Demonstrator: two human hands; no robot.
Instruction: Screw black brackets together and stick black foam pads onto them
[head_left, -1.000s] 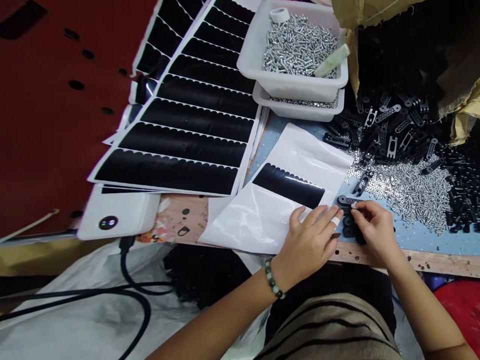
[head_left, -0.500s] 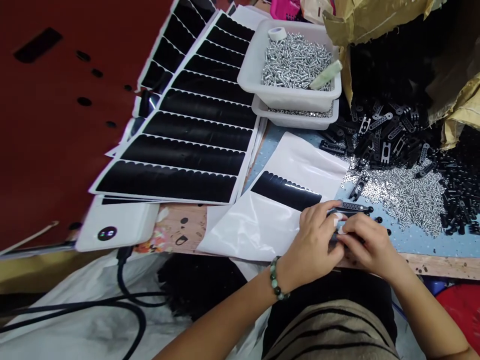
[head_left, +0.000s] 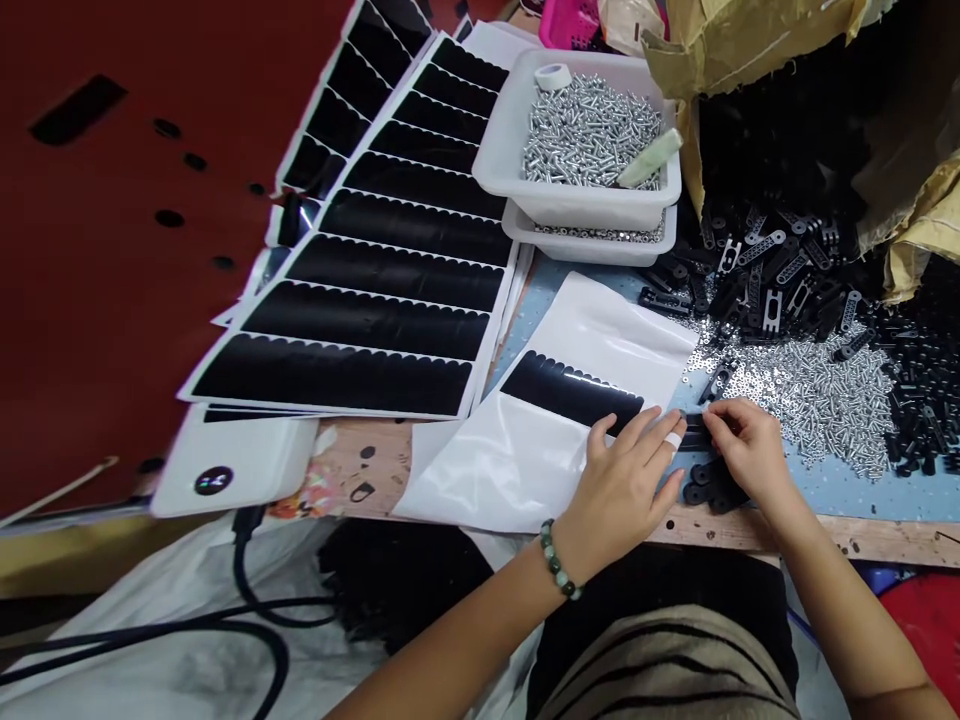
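My left hand (head_left: 626, 475) lies palm down with its fingers apart, over the right edge of a white backing sheet (head_left: 510, 460). On that sheet is a black sticker strip (head_left: 570, 390) with a scalloped edge. The left fingertips reach the near end of some narrow black plastic parts (head_left: 697, 432). Thumb and forefinger of my right hand (head_left: 746, 445) are pinched together at the other end of these parts; the fingers partly hide them. Just below, several black pieces with round ends (head_left: 712, 487) lie near the table edge.
Stacked white tubs (head_left: 577, 210) of metal screws stand at the back. Sheets of black stickers (head_left: 375, 315) overlap a white device (head_left: 247, 460) on the left. Loose screws (head_left: 832, 400) and black plastic links (head_left: 772, 270) are heaped to the right, below a torn cardboard box (head_left: 750, 45).
My hands have separated slightly. The left fingers have spread out flat, and the right hand has moved up a little. The round-ended black pieces below them now show.
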